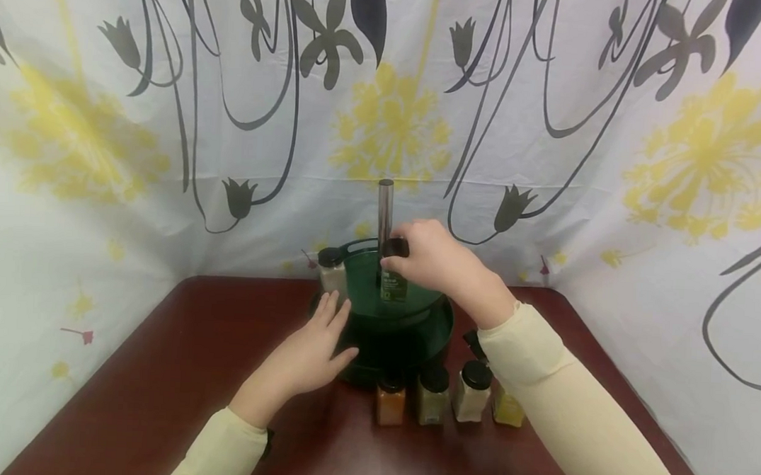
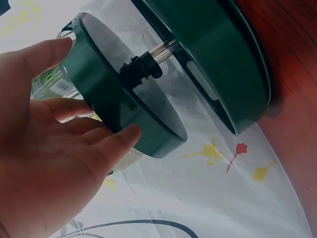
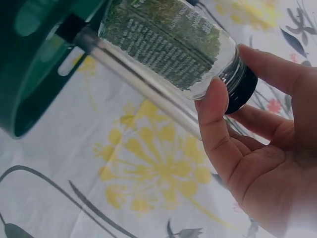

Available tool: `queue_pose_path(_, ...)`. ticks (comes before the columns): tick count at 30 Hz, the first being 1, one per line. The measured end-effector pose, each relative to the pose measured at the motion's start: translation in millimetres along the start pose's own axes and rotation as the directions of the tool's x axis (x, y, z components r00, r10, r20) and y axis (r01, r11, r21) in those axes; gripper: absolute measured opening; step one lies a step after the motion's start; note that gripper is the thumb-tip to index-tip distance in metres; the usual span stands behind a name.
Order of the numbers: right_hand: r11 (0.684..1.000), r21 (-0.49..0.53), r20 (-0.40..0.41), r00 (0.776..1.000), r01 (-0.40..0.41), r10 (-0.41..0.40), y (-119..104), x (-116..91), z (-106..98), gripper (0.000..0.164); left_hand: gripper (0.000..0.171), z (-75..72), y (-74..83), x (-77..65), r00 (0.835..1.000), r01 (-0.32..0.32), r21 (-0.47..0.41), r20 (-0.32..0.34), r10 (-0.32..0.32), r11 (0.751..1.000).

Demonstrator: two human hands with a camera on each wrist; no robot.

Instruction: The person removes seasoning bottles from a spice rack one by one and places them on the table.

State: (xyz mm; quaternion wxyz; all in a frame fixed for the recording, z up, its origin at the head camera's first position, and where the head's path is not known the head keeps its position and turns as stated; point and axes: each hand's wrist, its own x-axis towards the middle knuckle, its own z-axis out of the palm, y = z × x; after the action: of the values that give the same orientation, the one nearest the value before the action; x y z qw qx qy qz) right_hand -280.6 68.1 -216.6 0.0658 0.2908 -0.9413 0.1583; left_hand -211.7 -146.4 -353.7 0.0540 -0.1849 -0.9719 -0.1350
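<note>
My right hand (image 1: 435, 262) pinches the black lid of a square glass spice jar (image 3: 166, 49) filled with green dried herbs. That jar is over the upper tier (image 2: 106, 94) of a dark green two-tier rack, close beside its metal pole (image 1: 385, 209). With fingers spread, my left hand (image 1: 308, 351) touches the outer wall of the upper tier at its front left. Another spice jar (image 1: 332, 274), with pale contents and a black lid, stands on the upper tier just past the left fingertips. Below it, the lower tier (image 2: 218, 64) rests on the table.
In front of the rack, a row of black-lidded spice jars stands on the dark red table (image 1: 223, 344): orange (image 1: 390, 406), green (image 1: 433, 399), beige (image 1: 473, 397) and yellow (image 1: 508, 411). Another black lid (image 1: 474, 343) shows partly behind the right sleeve. A patterned curtain (image 1: 518, 151) hangs around the table.
</note>
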Motion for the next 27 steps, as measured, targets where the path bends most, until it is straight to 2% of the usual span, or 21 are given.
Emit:
queue_pose_path(4,1.000,0.027,-0.020,1.000,0.016,-0.015,-7.8,-7.0,-5.9,0.036,0.076,-1.2,0.0,0.0,1.000,-0.001,-0.012,-0.001,0.001,1.000)
queue_pose_path(12,0.999,0.039,-0.047,0.998,0.037,-0.035,-20.6,-23.4,-4.9,0.042,0.063,-2.8,-1.5,-0.7,0.999,-0.037,-0.020,-0.017,0.037,0.999)
queue_pose_path(19,0.997,0.021,-0.015,0.997,0.072,-0.071,-31.9,-34.8,10.7,0.053,0.049,-5.4,-3.9,-3.7,0.990,-0.132,-0.051,-0.054,0.130,0.990)
queue_pose_path(27,0.991,0.025,0.002,0.991,0.135,-0.135,-45.7,-51.6,38.9,0.041,0.053,-4.8,-15.6,-6.1,0.982,-0.182,-0.088,-0.066,0.177,0.979)
